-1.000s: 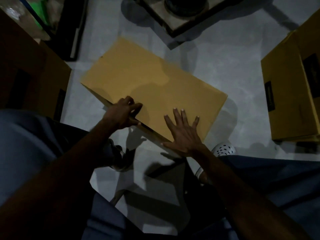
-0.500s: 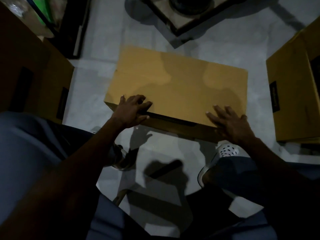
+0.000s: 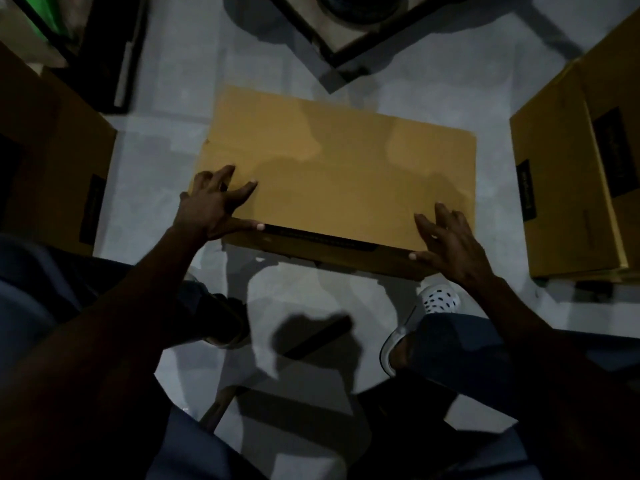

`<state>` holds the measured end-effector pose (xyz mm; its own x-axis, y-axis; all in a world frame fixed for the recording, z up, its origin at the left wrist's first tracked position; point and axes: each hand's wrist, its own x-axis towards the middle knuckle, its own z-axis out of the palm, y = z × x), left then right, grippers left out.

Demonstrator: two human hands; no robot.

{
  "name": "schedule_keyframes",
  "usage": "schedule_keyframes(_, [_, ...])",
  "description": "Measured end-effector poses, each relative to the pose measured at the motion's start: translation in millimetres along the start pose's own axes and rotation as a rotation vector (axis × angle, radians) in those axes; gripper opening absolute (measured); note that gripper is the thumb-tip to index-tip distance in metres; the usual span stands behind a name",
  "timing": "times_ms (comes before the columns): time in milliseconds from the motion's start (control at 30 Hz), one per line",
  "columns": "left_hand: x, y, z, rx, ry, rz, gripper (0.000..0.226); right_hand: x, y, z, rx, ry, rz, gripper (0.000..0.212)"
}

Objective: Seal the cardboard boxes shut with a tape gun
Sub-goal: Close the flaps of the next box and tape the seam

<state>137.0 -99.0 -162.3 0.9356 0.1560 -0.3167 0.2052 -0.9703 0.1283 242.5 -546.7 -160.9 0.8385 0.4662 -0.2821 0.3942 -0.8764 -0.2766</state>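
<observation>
From where I sit, the far left shows a brown carton [image 3: 52, 174] standing in shadow on the pale floor [image 3: 166, 161], well apart from the work. Next comes my left hand [image 3: 211, 206], fingers spread and fairly straight, resting on the near left corner of the flat cardboard box [image 3: 339, 178], thumb laid along its near edge; it grips nothing. The box lies on the floor in the middle of the view, just ahead of my feet, its broad top face up and a dark printed strip [image 3: 322, 239] running along the near side. I judge it light and probably empty, stiff across the panel but liable to buckle if pressed mid-span, and its smooth face likely slippery under flat palms. So I would take it by the corners and edges, where the board is strongest. My right hand [image 3: 446, 244] sits at the near right corner, fingers extended on top, thumb against the side, likewise open. Further right stands another carton [image 3: 568, 188]. I see no tape gun anywhere.
</observation>
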Motion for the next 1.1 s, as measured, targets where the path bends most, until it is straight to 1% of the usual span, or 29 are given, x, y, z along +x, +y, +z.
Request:
schedule_keyframes(100, [-10.8, 2.4, 3.2, 0.03, 0.05, -0.021, 0.093, 5.7, 5.2, 1.2, 0.022, 0.018, -0.034, 0.08])
schedule_keyframes(233, [-20.5, 1.9, 4.8, 0.04, 0.063, -0.03, 0.09, 13.4, 13.4, -0.6, 0.032, -0.001, -0.051, 0.081])
schedule_keyframes(400, [-40.1, 2.3, 16.8, 0.07, 0.129, -0.024, 0.087, 10.8, 15.1, -7.1, 0.005, -0.04, -0.05, 0.083])
schedule_keyframes(467, [-43.8, 3.8, 15.4, 0.063, 0.123, -0.042, 0.087, 11.3, 14.2, -6.5, -0.004, -0.057, -0.047, 0.086])
schedule_keyframes(533, [-42.7, 9.6, 8.5, 0.043, 0.083, -0.067, 0.087, 15.6, 11.7, -8.5, -0.031, -0.093, -0.045, 0.088])
schedule_keyframes(633, [-39.1, 35.5, -2.4, -0.017, 0.058, -0.086, 0.09, 22.1, -3.4, -22.7, -0.077, -0.168, -0.006, 0.091])
schedule_keyframes(700, [-37.0, 68.9, -11.3, -0.068, 0.068, -0.02, 0.089, 17.6, -24.1, -40.8, -0.05, -0.186, 0.032, 0.092])
schedule_keyframes(767, [-37.4, 111.2, -25.4, -0.111, 0.133, 0.116, 0.08, 7.1, -46.1, -64.0, 0.012, -0.146, 0.036, 0.087])
schedule_keyframes(833, [-42.8, 157.2, -45.9, -0.188, 0.23, 0.262, 0.072, -10.8, -63.7, -91.7, 0.103, -0.053, 0.033, 0.075])
schedule_keyframes(933, [-55.1, 224.1, -79.9, -0.362, 0.358, 0.393, 0.055, -47.2, -72.2, -136.3, 0.146, 0.094, 0.019, 0.06])
schedule_keyframes(1000, [-68.8, 266.9, -103.9, -0.447, 0.406, 0.457, 0.049, -79.3, -68.9, -166.1, 0.178, 0.168, 0.004, 0.053])
schedule_keyframes(1100, [-92.4, 323.7, -135.6, -0.5, 0.434, 0.615, 0.044, -134.6, -52.4, -204.0, 0.266, 0.292, 0.02, 0.043])
